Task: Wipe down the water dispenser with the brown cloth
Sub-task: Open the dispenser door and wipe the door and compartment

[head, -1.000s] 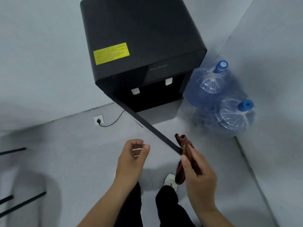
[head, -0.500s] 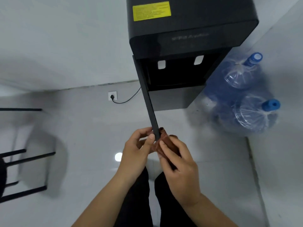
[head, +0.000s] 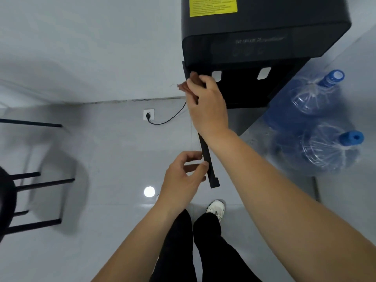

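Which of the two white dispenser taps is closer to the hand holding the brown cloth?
The left tap, beside the right hand gripping the brown cloth; the other tap sits farther right.

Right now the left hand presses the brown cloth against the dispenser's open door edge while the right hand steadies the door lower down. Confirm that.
Hands are swapped. The head view shows the right hand pressing the brown cloth against the open door of the water dispenser, while the left hand steadies the door lower down.
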`<state>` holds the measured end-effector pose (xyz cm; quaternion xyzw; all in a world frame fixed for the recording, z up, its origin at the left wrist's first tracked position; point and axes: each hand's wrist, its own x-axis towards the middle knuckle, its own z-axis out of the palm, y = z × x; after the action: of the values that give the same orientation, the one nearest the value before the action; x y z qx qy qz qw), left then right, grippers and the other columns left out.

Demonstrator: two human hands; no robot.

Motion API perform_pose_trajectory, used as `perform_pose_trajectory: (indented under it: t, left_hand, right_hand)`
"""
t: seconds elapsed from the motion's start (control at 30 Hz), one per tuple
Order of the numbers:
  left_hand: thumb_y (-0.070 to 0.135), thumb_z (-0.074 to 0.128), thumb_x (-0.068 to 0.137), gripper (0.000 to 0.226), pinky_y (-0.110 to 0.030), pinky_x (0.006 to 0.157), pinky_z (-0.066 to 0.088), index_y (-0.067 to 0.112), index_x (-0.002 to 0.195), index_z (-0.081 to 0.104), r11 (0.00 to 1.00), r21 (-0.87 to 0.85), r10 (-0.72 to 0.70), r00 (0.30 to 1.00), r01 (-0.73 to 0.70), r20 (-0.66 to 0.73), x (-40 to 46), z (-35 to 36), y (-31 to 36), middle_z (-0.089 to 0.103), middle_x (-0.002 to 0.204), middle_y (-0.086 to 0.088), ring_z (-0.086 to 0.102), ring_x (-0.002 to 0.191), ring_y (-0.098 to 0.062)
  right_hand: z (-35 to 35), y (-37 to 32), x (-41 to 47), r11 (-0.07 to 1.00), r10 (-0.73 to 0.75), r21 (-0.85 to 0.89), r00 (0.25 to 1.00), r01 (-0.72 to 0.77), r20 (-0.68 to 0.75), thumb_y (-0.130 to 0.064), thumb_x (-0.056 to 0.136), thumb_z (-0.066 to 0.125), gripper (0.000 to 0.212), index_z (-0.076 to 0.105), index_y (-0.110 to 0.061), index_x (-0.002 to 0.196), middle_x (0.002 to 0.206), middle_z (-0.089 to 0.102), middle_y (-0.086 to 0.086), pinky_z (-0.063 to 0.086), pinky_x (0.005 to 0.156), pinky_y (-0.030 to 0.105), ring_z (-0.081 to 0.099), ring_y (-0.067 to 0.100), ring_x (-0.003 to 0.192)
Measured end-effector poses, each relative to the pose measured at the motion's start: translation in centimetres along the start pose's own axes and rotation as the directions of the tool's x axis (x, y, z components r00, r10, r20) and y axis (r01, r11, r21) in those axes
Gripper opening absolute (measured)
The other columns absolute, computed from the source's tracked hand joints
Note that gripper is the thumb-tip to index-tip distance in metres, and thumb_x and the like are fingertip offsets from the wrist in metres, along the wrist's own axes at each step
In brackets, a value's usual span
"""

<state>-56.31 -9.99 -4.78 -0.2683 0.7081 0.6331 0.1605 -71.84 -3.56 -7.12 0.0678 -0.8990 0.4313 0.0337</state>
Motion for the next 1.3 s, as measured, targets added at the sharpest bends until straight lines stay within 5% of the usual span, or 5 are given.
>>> perform_pose_trajectory:
  t: [0.4,0.7,0.93,1.2,1.3]
  left_hand:
    - [0.023,0.07,0.091,0.044,-0.04,0.089,0.06,0.04,0.129,0.057,0.994,0.096,0.042,0.999,-0.044,0.019,0.6,-0.8,1.5,0.067,0.112,0.026,0.069,0.103,-0.002]
    - [0.024,0.067,0.094,0.064,-0.014,0.081,0.055,0.05,0.145,0.039,0.961,0.255,0.098,0.994,-0.108,0.049,1.7,-1.6,3.6,0.057,0.118,0.034,0.061,0.101,0.016]
    - [0.019,0.066,0.095,0.067,-0.005,0.069,0.05,0.056,0.142,0.038,0.922,0.37,0.104,0.994,-0.113,0.044,2.9,-3.2,4.9,0.059,0.121,0.028,0.062,0.101,0.012]
    - [0.017,0.066,0.095,0.067,-0.005,0.07,0.05,0.057,0.142,0.039,0.903,0.42,0.076,0.996,-0.087,0.044,3.1,-4.0,4.7,0.056,0.121,0.03,0.062,0.103,0.01]
    - [0.016,0.067,0.093,0.068,-0.009,0.073,0.052,0.058,0.139,0.04,0.897,0.432,0.079,0.996,-0.092,0.047,3.3,-4.0,4.6,0.059,0.119,0.029,0.064,0.104,0.007]
  right_hand:
    - [-1.1,-0.2,-5.1,0.979,0.124,0.158,0.992,-0.126,0.026,-0.026,0.101,0.055,0.033,0.065,-0.029,0.133,0.14,0.052,-0.002,0.059,0.088,0.04,0.06,0.015,0.119]
    - [-0.3,0.5,-1.8,0.75,0.207,0.527,0.899,-0.399,0.386,-0.039,0.108,0.037,0.05,0.027,-0.038,0.157,0.163,0.03,-0.016,0.024,0.103,0.003,0.025,-0.012,0.134]
    - [2.5,3.9,-5.4,0.53,0.371,0.452,0.676,-0.717,0.637,-0.066,0.101,0.025,0.05,0.038,-0.053,0.148,0.15,0.05,-0.012,0.038,0.116,0.038,0.048,0.011,0.137]
    - [4.2,3.6,-1.4,0.547,0.297,0.649,0.847,-0.529,0.441,-0.04,0.11,0.03,0.046,0.031,-0.035,0.156,0.144,0.035,-0.028,0.024,0.092,-0.007,0.029,-0.012,0.132]
    - [7.3,5.6,-1.0,0.616,0.324,0.615,0.87,-0.492,0.371,-0.042,0.108,0.033,0.051,0.026,-0.037,0.158,0.163,0.027,-0.019,0.022,0.122,0.022,0.026,0.0,0.148]
